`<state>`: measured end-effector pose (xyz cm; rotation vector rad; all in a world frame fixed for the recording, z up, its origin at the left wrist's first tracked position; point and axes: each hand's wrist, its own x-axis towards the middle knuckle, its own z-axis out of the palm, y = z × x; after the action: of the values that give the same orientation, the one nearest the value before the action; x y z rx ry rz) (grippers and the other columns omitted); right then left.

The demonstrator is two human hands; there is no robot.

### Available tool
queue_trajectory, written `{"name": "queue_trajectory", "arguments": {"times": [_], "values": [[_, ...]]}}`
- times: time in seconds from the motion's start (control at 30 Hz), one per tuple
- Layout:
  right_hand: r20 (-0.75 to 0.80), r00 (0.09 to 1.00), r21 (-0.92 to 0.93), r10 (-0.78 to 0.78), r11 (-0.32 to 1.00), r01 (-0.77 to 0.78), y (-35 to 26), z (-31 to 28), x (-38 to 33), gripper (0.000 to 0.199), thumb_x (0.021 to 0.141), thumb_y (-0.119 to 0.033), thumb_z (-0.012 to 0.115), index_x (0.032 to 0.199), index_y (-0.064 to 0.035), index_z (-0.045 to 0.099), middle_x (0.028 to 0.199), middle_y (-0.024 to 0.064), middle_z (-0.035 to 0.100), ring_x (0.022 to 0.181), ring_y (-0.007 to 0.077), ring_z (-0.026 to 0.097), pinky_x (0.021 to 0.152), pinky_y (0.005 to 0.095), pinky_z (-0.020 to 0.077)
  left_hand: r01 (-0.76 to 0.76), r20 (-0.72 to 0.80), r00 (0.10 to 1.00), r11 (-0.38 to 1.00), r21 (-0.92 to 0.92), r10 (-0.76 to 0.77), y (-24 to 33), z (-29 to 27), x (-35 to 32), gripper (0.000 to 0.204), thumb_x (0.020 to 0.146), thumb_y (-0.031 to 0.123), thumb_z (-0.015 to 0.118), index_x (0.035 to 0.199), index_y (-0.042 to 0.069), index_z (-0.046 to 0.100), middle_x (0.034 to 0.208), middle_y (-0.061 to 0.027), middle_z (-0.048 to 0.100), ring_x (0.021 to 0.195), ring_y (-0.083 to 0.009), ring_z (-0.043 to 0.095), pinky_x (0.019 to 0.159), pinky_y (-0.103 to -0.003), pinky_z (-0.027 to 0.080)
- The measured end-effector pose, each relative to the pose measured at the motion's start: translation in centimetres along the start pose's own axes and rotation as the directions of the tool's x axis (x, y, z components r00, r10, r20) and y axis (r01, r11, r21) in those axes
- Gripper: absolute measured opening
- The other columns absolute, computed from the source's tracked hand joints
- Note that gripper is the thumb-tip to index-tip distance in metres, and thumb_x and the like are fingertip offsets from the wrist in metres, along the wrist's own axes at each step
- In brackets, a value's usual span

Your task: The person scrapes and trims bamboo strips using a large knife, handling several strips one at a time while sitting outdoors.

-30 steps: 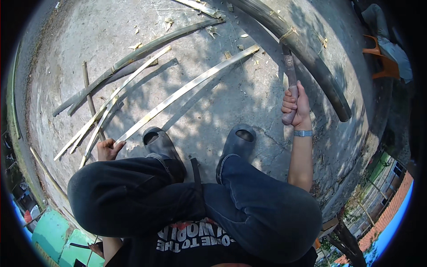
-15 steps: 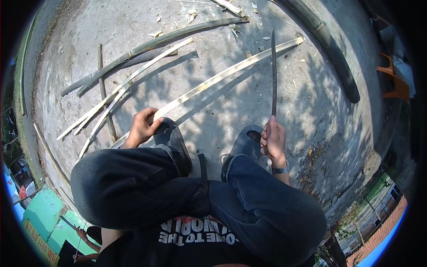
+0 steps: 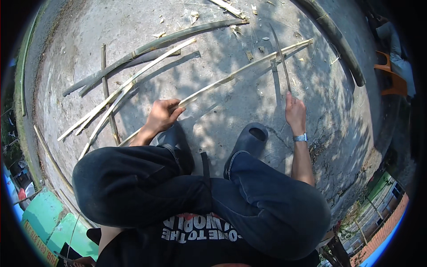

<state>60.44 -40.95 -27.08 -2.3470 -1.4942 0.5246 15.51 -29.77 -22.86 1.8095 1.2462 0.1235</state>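
My left hand (image 3: 163,116) is closed around a long, pale split bamboo strip (image 3: 240,71), just beyond my left foot. The strip slants away to the far right, and its near end runs behind my left forearm and knee. In my right hand (image 3: 296,112), out past my right foot, is the handle of a machete (image 3: 282,55) with a long, thin, dark blade. The blade points away from me and crosses over the strip near its far end. Whether blade and strip touch I cannot tell. The handle is mostly hidden by my fingers.
Several pale bamboo strips (image 3: 106,101) and darker bamboo lengths (image 3: 178,33) lie on the concrete at left. A thick bamboo pole (image 3: 338,39) lies far right, near an orange chair (image 3: 393,80) with a seated person's leg. Shavings (image 3: 194,17) are scattered beyond. My sandals (image 3: 249,140) rest close by.
My left hand has shifted right and away, and the strip now shows a narrower side. My right hand has moved right and away with the machete, whose tip now leans left.
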Motion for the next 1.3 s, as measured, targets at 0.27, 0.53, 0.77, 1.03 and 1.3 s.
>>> {"name": "queue_trajectory", "arguments": {"times": [0.27, 0.53, 0.77, 1.03, 1.3], "values": [[0.357, 0.916, -0.019, -0.183, 0.979, 0.203, -7.7, 0.0, -2.9, 0.059, 0.097, -0.059, 0.058, 0.075, -0.0043, 0.065, 0.061, 0.02, 0.062, 0.061, 0.0423, 0.065, 0.058, 0.0507, 0.0508, 0.172, 0.063, 0.984, 0.98, -0.099, -0.166, -1.4, -1.8, -2.2, 0.024, 0.089, 0.017, 0.077, 0.1, -0.003, 0.073, 0.066, -0.0164, 0.062, 0.055, -0.0159, 0.053, 0.057, -0.034, 0.046], [0.276, 0.951, 0.117, -0.142, 0.987, 0.114, -5.9, 1.3, -0.7, 0.061, 0.103, -0.049, 0.054, 0.068, 0.0002, 0.062, 0.065, 0.0243, 0.062, 0.061, 0.0424, 0.063, 0.059, 0.0511, 0.0491, 0.178, 0.042, 0.983, 0.984, 0.008, -0.178, -1.5, -1.2, -2.2, 0.022, 0.091, 0.016, 0.076, 0.103, -0.002, 0.074, 0.072, -0.0114, 0.07, 0.065, -0.0101, 0.062, 0.062, -0.03, 0.049], [0.186, 0.982, -0.062, 0.008, 0.998, 0.003, -0.7, -1.2, 1.7, 0.06, 0.099, -0.055, 0.058, 0.071, -0.002, 0.064, 0.065, 0.0212, 0.064, 0.065, 0.0427, 0.066, 0.062, 0.0509, 0.0532, 0.264, 0.081, 0.964, 0.932, -0.247, -0.252, -5.5, -2.5, -6.7, 0.024, 0.09, 0.009, 0.079, 0.106, -0.007, 0.073, 0.081, -0.0065, 0.072, 0.076, -0.0073, 0.061, 0.069, -0.028, 0.051], [0.313, 0.939, -0.109, -0.144, 0.976, 0.186, -4.9, -0.9, 0.3, 0.057, 0.098, -0.057, 0.057, 0.078, -0.0043, 0.069, 0.071, 0.0196, 0.068, 0.071, 0.0433, 0.068, 0.069, 0.0495, 0.0556, 0.249, 0.045, 0.968, 0.963, -0.1, -0.245, -4.7, -3.3, -6.8, 0.019, 0.089, 0.007, 0.077, 0.102, -0.007, 0.073, 0.081, -0.011, 0.075, 0.074, -0.0102, 0.067, 0.066, -0.029, 0.052], [-0.036, 0.994, -0.317, 0.101, 0.942, -0.107, 14.4, -5.2, 7.6, 0.066, 0.105, -0.056, 0.04, 0.078, -0.0025, 0.068, 0.079, 0.0245, 0.069, 0.082, 0.0453, 0.068, 0.076, 0.0555, 0.0529, 0.447, -0.167, 0.858, 0.866, -0.223, -0.486, -11.8, -3.8, -14.1, 0.017, 0.085, 0.002, 0.079, 0.098, -0.006, 0.071, 0.076, -0.0063, 0.07, 0.068, -0.0101, 0.064, 0.061, -0.028, 0.05]]}}
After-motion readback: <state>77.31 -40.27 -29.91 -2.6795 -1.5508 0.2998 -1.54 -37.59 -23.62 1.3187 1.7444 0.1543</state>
